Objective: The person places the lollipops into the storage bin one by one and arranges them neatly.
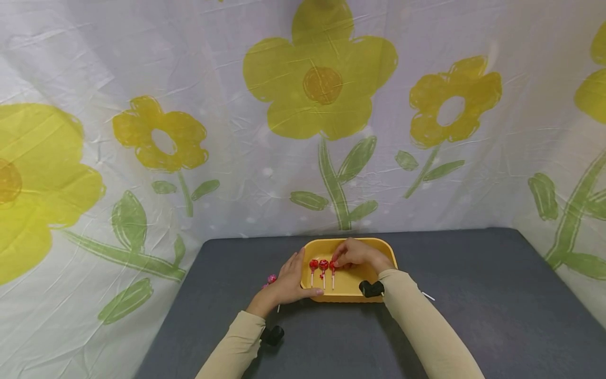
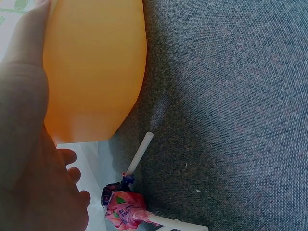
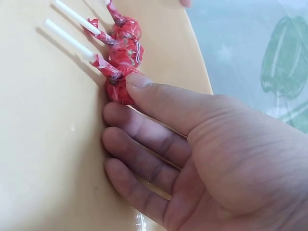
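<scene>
A yellow plastic tray stands on the dark table, with three red-wrapped lollipops side by side in its left part. The right hand reaches inside and pinches the head of the rightmost lollipop between thumb and index finger. In the right wrist view, the middle lollipop and the far one lie close beside it, white sticks pointing the same way. The left hand holds the tray's left end, thumb along the near side, fingers on the left side. Its fingertips are partly hidden in the left wrist view.
Pink-wrapped lollipops lie on the table left of the tray, partly behind the left hand. A white stick shows beside the right sleeve. A flower-printed cloth hangs behind the table's back edge.
</scene>
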Tool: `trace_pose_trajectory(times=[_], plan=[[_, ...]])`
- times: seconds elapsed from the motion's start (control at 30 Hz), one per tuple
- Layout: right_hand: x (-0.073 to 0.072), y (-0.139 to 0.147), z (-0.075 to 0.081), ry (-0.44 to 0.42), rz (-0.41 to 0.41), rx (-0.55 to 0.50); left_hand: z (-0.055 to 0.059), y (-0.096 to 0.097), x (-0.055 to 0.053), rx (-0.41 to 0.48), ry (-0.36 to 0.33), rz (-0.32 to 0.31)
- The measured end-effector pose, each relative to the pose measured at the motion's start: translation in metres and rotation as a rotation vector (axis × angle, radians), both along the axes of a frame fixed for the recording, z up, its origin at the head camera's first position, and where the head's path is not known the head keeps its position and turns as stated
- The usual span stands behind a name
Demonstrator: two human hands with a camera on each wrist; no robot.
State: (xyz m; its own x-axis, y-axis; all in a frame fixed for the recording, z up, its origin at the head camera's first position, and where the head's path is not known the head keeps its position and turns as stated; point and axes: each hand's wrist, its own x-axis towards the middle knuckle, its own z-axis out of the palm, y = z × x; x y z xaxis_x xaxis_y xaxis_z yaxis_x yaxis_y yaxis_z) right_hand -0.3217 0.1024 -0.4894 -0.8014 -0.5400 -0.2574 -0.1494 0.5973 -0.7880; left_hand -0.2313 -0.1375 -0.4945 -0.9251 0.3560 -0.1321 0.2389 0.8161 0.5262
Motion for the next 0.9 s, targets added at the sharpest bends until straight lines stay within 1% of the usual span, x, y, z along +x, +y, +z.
trace_pose_trajectory(times=[0.2, 0.5, 0.77, 0.9], plan=[[-0.0002, -0.0002, -0.0014, 0.004, -0.006, -0.009, 0.0001, -0.0003, 0.0002, -0.002, -0.002, 0.003], [0.0021, -0.0015, 0.0014, -0.011, 0.003, 0.008, -0.0021, -0.0009, -0.0002, 0.009, -0.001, 0.002], [0.0023, -0.0015, 0.0012, -0.025, -0.005, -0.005, -0.0027, -0.0008, -0.0007, 0.014, 0.001, 0.001], [0.0025, -0.002, 0.0017, -0.017, 0.006, -0.007, -0.0027, -0.0007, -0.0007, 0.012, 0.001, 0.001]])
